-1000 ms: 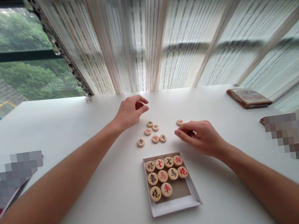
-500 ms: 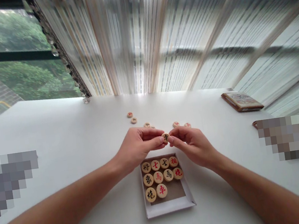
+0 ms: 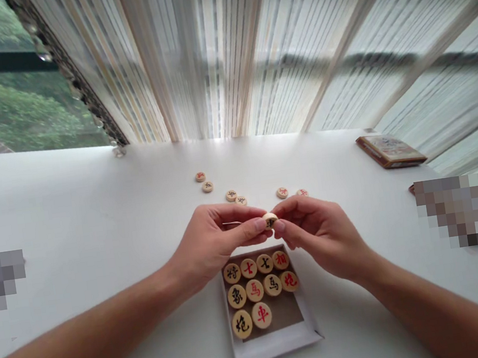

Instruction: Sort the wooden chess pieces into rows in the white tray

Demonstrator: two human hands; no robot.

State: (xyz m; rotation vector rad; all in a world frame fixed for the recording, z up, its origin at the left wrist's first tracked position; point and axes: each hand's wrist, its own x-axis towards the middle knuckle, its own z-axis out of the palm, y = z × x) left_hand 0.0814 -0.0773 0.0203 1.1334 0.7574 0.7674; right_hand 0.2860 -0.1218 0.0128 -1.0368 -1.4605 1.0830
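Note:
Just beyond the shallow white box [image 3: 277,348], a round wooden piece with a black character [image 3: 270,221] is pinched between both hands. My left hand [image 3: 222,231] grips its left side with thumb and fingers. On the right side, my right hand [image 3: 312,228] holds it with thumb and fingertips. Inside the box several round pieces lie face up in rows, among them a red-marked piece [image 3: 262,315] and a black-marked piece [image 3: 242,324] in the nearest row. Bare brown box bottom [image 3: 286,310] shows to their right.
Loose pieces lie beyond my hands, including a red-marked one [image 3: 200,177] and a black-marked one [image 3: 207,187]. A flat brown box [image 3: 391,150] rests at the back right of the white table [image 3: 92,211]. Striped curtains [image 3: 204,59] hang behind.
The held piece has tilted, its face now turned lower and its pale edge showing on top. The camera view has shifted slightly down and closer. Both hands still hold the piece.

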